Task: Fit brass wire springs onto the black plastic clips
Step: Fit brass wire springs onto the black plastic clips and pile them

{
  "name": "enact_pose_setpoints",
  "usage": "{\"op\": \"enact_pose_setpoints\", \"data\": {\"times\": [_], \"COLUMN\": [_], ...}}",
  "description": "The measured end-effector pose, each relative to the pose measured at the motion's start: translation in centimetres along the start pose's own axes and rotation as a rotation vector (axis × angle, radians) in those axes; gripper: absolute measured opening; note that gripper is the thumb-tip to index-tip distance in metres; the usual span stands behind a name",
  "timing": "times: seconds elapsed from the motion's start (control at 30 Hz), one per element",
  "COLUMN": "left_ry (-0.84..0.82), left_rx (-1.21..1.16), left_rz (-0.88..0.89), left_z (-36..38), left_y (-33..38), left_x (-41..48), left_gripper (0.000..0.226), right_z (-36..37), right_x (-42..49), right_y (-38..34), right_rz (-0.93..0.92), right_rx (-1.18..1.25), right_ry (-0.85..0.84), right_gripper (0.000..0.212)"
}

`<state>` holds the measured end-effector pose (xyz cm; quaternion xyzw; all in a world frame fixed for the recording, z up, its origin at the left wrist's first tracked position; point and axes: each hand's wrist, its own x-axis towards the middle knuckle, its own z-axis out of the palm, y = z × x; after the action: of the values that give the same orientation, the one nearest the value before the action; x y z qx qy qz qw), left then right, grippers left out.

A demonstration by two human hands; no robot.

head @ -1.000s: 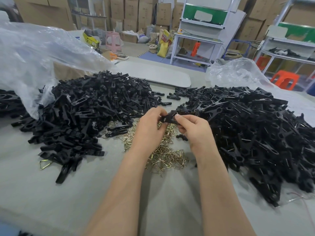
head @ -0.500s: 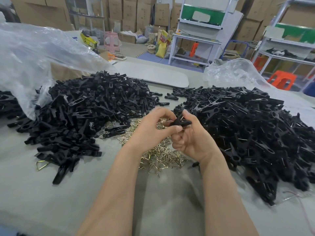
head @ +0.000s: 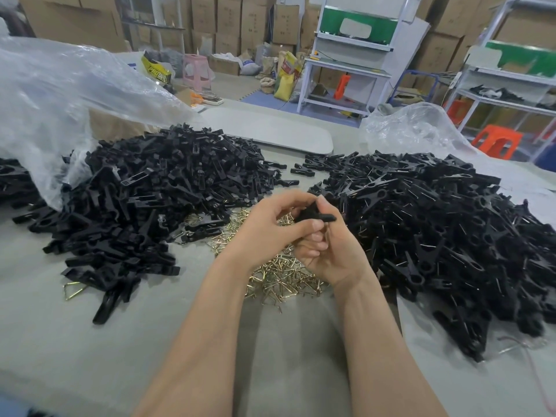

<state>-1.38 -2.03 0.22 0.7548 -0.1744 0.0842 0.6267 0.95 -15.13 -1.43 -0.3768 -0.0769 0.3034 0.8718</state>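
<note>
This is a small assembly workshop set inside a warehouse. The long grey work table (head: 90, 341) carries two big heaps of black plastic clip parts (head: 168, 182) and a scatter of brass wire springs (head: 279, 275). Beyond the table, stacked brown cardboard cartons (head: 231, 22) line the wall. White metal workbenches with green back panels (head: 331, 27) stand in front of them.

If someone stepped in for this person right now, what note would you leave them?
Left hand and right hand: both pinch one black plastic clip above the heap of brass wire springs; whether its spring is seated is hidden.
Done: large pile of sprung clips on the right.
To do: pile of bare black clip parts on the left.
</note>
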Motion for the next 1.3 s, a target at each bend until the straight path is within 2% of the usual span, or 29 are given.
{"op": "enact_pose_setpoints", "data": {"times": [0.1, 0.17, 0.23, 0.27, 0.33, 0.37, 0.4, 0.43, 0.5, 0.53, 0.57, 0.63, 0.67, 0.77, 0.83, 0.9, 0.97, 1.1, 1.23, 1.3], "left_ry": [-0.003, 0.039, 0.087, 0.081, 0.047, 0.052, 0.095, 0.192, 0.524, 0.715, 0.889, 1.125, 1.185, 1.272, 1.309, 1.328, 1.332, 1.318, 1.183, 0.976], "left_rx": [-0.023, 0.030, 0.156, 0.222, 0.303, 0.305, 0.283, 0.242, 0.099, 0.000, -0.100, -0.258, -0.309, -0.374, -0.370, -0.370, -0.386, -0.378, -0.321, -0.227], "left_rz": [-0.014, -0.036, -0.054, -0.055, -0.049, -0.043, -0.041, -0.046, -0.075, -0.088, -0.095, -0.091, -0.081, -0.043, -0.030, -0.036, -0.044, -0.056, -0.115, -0.191], "left_z": [0.0, -0.1, -0.2, -0.2, 0.1, 0.3, 0.4, 0.3, -0.4, -0.9, -1.5, -2.3, -2.6, -3.0, -3.2, -3.5, -3.6, -3.5, -3.1, -2.6], "left_y": [0.1, 0.0, -0.4, -0.7, -1.1, -1.1, -1.0, -0.9, -0.5, -0.5, -0.4, -0.4, -0.4, -0.3, -0.6, -0.8, -0.9, -1.1, -1.7, -1.8], "left_x": [0.0, 0.0, 0.1, 0.2, 0.3, 0.4, 0.5, 0.6, 0.9, 0.9, 0.8, 0.7, 0.7, 0.7, 0.7, 0.7, 0.8, 0.9, 1.3, 1.4], "left_gripper": [0.026, 0.022, 0.023, 0.026, 0.037, 0.045, 0.054, 0.059, 0.052, 0.042, 0.031, 0.017, 0.015, 0.017, 0.021, 0.021, 0.020, 0.020, 0.019, 0.016], "right_z": [-0.1, 0.0, 0.2, 0.4, 1.2, 1.5, 1.7, 2.0, 2.5, 2.4, 2.4, 2.6, 3.1, 4.9, 5.7, 6.4, 6.7, 6.7, 6.0, 5.3], "right_x": [-0.4, -0.9, -1.3, -1.3, -1.0, -0.7, -0.4, -0.3, -0.3, -0.1, 0.4, 1.8, 2.7, 5.7, 8.0, 9.5, 10.2, 9.5, 7.1, 5.8], "right_y": [-0.5, -1.5, -2.4, -2.8, -3.5, -4.0, -4.9, -6.2, -8.5, -9.0, -8.9, -6.4, -4.5, 1.2, 4.0, 5.5, 6.2, 5.7, 3.3, 1.9], "right_rz": [0.031, 0.066, 0.054, 0.024, -0.044, -0.122, -0.247, -0.389, -0.621, -0.656, -0.628, -0.482, -0.437, -0.361, -0.197, -0.009, -0.026, -0.223, -0.410, -0.450], "right_rx": [-0.084, -0.315, -0.525, -0.619, -0.845, -0.870, -0.792, -0.581, -0.060, 0.043, -0.018, -0.518, -0.809, -1.418, -1.843, -2.089, -2.042, -1.953, -1.427, -1.256], "right_ry": [0.066, 0.191, 0.325, 0.359, 0.414, 0.466, 0.533, 0.584, 0.579, 0.596, 0.642, 0.749, 0.718, 0.362, 0.147, 0.127, 0.223, 0.290, 0.418, 0.489], "right_gripper": [0.053, 0.076, 0.082, 0.071, 0.035, 0.025, 0.023, 0.025, 0.048, 0.058, 0.061, 0.054, 0.050, 0.043, 0.046, 0.043, 0.036, 0.031, 0.030, 0.031]}}
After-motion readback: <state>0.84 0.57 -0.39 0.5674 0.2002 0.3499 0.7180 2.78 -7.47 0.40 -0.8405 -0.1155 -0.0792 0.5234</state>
